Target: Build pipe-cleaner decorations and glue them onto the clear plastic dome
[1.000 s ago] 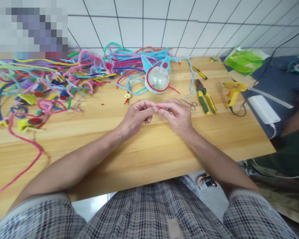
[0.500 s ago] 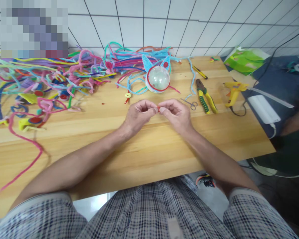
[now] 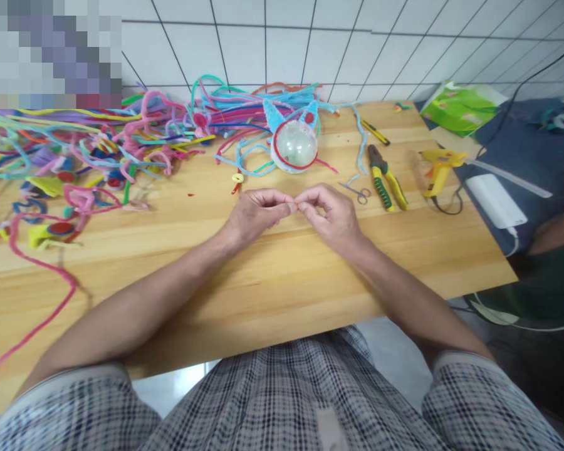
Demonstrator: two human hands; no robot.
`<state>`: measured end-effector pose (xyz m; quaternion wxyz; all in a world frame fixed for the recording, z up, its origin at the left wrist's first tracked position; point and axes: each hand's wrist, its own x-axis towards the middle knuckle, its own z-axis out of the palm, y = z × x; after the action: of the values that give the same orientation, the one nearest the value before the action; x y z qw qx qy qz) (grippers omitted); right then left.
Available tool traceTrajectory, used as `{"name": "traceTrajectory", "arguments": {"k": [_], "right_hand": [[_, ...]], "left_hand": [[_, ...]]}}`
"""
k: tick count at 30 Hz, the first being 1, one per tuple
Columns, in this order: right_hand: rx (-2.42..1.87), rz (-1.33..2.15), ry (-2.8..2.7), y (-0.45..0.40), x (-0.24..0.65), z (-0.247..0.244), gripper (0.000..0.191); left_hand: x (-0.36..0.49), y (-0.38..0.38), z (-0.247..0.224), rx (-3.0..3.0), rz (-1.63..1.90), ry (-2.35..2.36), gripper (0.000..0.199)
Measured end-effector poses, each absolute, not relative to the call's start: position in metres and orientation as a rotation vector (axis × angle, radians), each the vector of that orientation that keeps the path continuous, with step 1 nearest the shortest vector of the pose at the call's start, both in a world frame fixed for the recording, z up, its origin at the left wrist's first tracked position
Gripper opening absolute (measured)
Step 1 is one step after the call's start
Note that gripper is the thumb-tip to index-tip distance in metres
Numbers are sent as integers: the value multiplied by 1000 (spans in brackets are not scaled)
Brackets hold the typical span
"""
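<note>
My left hand [image 3: 261, 216] and my right hand [image 3: 329, 216] meet over the middle of the wooden table, fingertips touching. Both are closed in a pinch on a small red piece [image 3: 296, 207], almost wholly hidden by the fingers. Just beyond them sits a clear dome [image 3: 295, 145] rimmed in red, with two fuzzy blue ears [image 3: 273, 115] on top. A yellow ring-shaped bit [image 3: 237, 178] with a red piece under it lies beyond my left hand. Small scissors [image 3: 361, 194] lie close to my right hand.
Tangled pipe cleaners [image 3: 122, 134] cover the back left. To the right lie green-yellow pliers [image 3: 383, 178], a yellow cutter knife [image 3: 375, 130] and a yellow glue gun [image 3: 440, 168]. Beyond the table's right edge are a white power block [image 3: 497, 199], a green packet [image 3: 463, 109] and another person's arm [image 3: 557, 228].
My fingertips have closed further together, and less of the red piece shows between them. The whole view has shifted slightly; the things on the table have stayed in place.
</note>
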<state>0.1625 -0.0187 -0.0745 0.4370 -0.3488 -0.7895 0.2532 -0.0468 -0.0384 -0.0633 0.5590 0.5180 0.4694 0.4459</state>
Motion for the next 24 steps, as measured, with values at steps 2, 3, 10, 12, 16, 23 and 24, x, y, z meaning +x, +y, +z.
{"name": "traceTrajectory", "arguments": {"k": [2, 3, 10, 12, 16, 23, 24], "right_hand": [[-865, 636, -1967, -18, 162, -77, 10], [-866, 649, -1974, -17, 161, -78, 10], [-1020, 840, -1941, -5, 159, -76, 7], [-1149, 819, -1885, 2, 171, -68, 9], [-1410, 735, -1660, -1, 230, -51, 9], [-1893, 108, -898, 8, 366, -53, 39], [-1941, 73, -846, 18, 377, -55, 46]], "left_hand": [[-46, -39, -65, 1248, 1060, 1140, 33], [-46, -39, -67, 1258, 1064, 1153, 34], [-47, -37, -83, 1303, 1128, 1213, 26], [-47, -36, -86, 1281, 1137, 1230, 23], [-44, -37, -88, 1205, 1159, 1289, 21], [-38, -35, -91, 1145, 1168, 1223, 24], [-38, -35, -92, 1139, 1182, 1213, 24]]}}
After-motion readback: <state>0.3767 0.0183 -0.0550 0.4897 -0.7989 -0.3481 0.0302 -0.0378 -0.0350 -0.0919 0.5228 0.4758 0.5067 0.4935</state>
